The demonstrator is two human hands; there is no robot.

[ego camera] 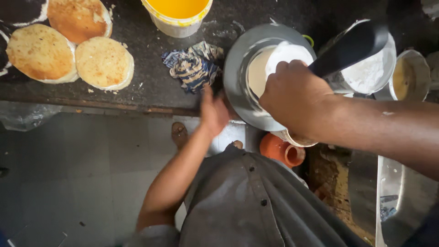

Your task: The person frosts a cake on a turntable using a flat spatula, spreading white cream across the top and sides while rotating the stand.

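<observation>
Looking down from the head camera, the nearest item recorded was the person's grey buttoned shirt (pixel 256 201), with tiled floor to the left and an orange clay pot (pixel 282 151) just beyond the shirt, low under the counter. A steel basin (pixel 404 201) stood at near right.

At the counter's near edge (pixel 114 106), the left hand (pixel 213 112) rested against the rim of a round steel plate (pixel 238 68); whether its fingers were curled around the rim could not be told. The right hand (pixel 292 93) was closed around a black handle (pixel 350 45), its cup tipped over the white batter (pixel 274 64) lying in the middle of that plate.

Judgement: the pour would go best kept centred and slow, the left hand holding the plate level, since the plate overhung the counter edge.

A blue patterned cloth (pixel 194 66) lay just left of the plate. A steel vessel of white batter (pixel 370 68) stood just right, another vessel (pixel 409 77) beside it. Room either side was tight.

Farther off, a yellow-rimmed bucket (pixel 178 16) stood at the far edge, and three browned flatbreads (pixel 68 45) cooked at far left, well apart.
</observation>
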